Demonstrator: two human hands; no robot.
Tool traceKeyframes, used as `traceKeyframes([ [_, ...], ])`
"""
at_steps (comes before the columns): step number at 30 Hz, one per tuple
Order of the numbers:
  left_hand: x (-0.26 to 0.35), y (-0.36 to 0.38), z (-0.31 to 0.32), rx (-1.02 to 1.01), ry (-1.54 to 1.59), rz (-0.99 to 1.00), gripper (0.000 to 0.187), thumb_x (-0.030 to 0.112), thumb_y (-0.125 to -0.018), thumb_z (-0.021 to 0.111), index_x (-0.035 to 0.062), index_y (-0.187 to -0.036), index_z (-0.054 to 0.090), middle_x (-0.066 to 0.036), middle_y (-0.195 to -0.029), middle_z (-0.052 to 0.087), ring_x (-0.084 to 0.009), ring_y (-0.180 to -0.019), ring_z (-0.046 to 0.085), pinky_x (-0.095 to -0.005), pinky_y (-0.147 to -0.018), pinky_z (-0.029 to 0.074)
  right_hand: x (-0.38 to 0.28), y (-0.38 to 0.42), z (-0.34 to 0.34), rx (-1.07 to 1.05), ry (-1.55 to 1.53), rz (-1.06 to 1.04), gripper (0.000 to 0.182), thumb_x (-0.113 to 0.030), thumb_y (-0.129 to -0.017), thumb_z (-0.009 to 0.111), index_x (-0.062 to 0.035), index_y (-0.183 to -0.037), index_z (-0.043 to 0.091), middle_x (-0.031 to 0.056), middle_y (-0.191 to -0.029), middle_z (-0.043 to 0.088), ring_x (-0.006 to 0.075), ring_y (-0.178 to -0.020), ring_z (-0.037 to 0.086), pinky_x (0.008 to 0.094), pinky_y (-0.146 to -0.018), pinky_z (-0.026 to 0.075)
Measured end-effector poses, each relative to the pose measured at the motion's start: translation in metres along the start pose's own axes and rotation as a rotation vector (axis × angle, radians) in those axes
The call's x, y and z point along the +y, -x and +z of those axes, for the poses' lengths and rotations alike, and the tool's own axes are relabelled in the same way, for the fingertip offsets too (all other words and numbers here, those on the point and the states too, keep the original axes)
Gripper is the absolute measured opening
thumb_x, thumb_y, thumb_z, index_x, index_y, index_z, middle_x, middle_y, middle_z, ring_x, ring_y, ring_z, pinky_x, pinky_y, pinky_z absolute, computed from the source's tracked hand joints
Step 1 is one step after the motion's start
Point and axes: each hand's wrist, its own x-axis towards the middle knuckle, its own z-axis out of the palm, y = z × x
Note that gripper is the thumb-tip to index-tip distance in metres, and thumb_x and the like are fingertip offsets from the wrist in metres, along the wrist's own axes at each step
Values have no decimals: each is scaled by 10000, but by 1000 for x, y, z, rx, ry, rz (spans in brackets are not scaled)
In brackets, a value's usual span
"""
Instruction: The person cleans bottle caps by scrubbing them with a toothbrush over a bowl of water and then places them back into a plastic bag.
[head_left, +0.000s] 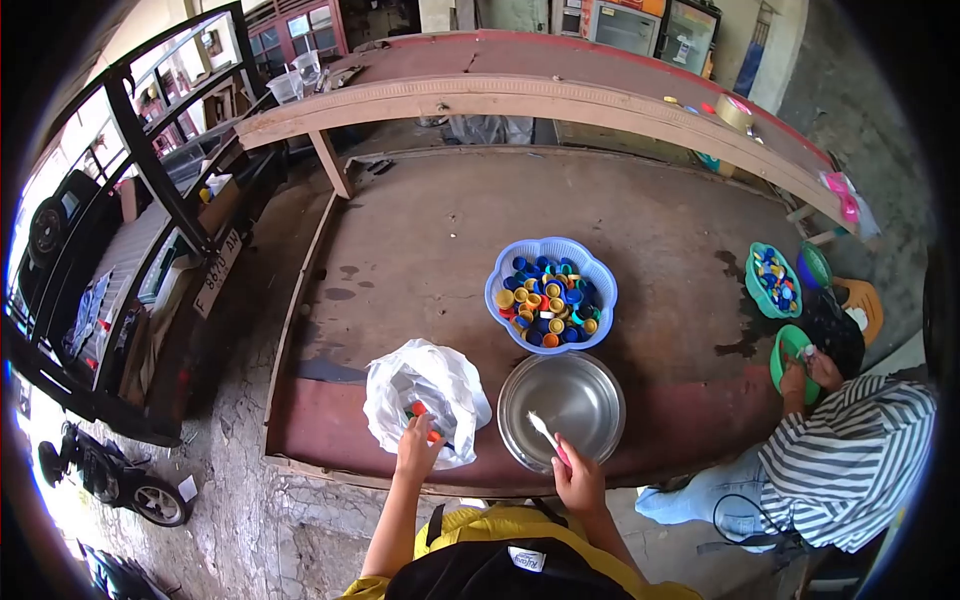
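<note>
My left hand (418,448) is at the opening of a white plastic bag (385,400), its fingers round a red-orange cap (434,436). Another red cap (418,408) shows just beyond the fingertips, inside the bag. My right hand (578,474) grips a small tool (545,430) with a pink handle and a whitish tip, held over the near part of a round steel bowl (560,388). No caps show in the bowl. Behind it, a blue scalloped basket (600,275) holds many bottle caps in blue, yellow, orange and green.
A raised wooden shelf (500,90) crosses the table's far side. At the right, a co-worker in a striped shirt (850,450) handles something over a green bowl (780,365), near a green basket (752,275) of caps. The table's near edge (330,470) lies by my forearms.
</note>
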Motion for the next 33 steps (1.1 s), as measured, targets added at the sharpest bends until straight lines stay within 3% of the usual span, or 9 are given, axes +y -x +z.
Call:
traceKeyframes([
  [4, 8, 2, -16, 47, 297, -35, 387, 62, -672, 761, -47, -990, 569, -163, -910, 638, -238, -797, 655, -310, -710, 533, -7, 6, 4, 30, -15, 62, 397, -97, -815, 598, -72, -1207, 542, 164, -994, 638, 313, -864, 634, 370, -732, 506],
  [5, 3, 2, -13, 84, 409, -57, 326, 52, -717, 745, -67, -970, 577, -141, -875, 656, -177, -784, 659, -270, -696, 535, -8, 7, 6, 62, -41, 53, 393, -86, -814, 598, -59, -1202, 543, 167, -995, 639, 307, -870, 637, 366, -740, 505],
  [9, 16, 4, -26, 152, 774, -91, 238, -1, -791, 673, -62, -995, 566, -94, -909, 643, -135, -858, 635, -230, -734, 511, -25, 10, 13, 78, -217, 184, 374, -48, -812, 595, -4, -1181, 547, 190, -1017, 634, 295, -908, 641, 344, -776, 498],
  [19, 16, -4, -21, 12, 655, -113, 260, 47, -861, 599, -69, -1088, 553, -106, -959, 641, -138, -891, 625, -232, -782, 485, -50, -5, 19, 49, -282, 124, 353, -54, -832, 592, 14, -1174, 546, 191, -1039, 631, 288, -916, 642, 319, -781, 498],
  [25, 24, -16, -20, 3, 293, -112, 307, 104, -754, 713, -9, -1022, 617, -110, -894, 675, -139, -750, 633, -262, -633, 490, -29, -4, 8, 46, -240, 177, 344, -58, -832, 585, 15, -1166, 547, 193, -1037, 630, 308, -925, 636, 330, -773, 501],
  [29, 17, -24, -15, 20, 219, 80, 335, 91, -703, 731, -9, -998, 609, -124, -895, 644, -230, -760, 623, -301, -658, 493, -22, -8, 0, 31, -209, 224, 345, -63, -832, 583, 18, -1165, 545, 205, -1036, 625, 329, -920, 630, 335, -768, 501],
  [33, 13, -29, -12, 59, 100, 232, 332, 75, -701, 723, -18, -994, 596, -147, -887, 622, -260, -801, 619, -323, -709, 489, -18, -15, -1, 38, -220, 224, 346, -64, -833, 583, 19, -1167, 544, 207, -1026, 627, 325, -909, 635, 334, -759, 503],
])
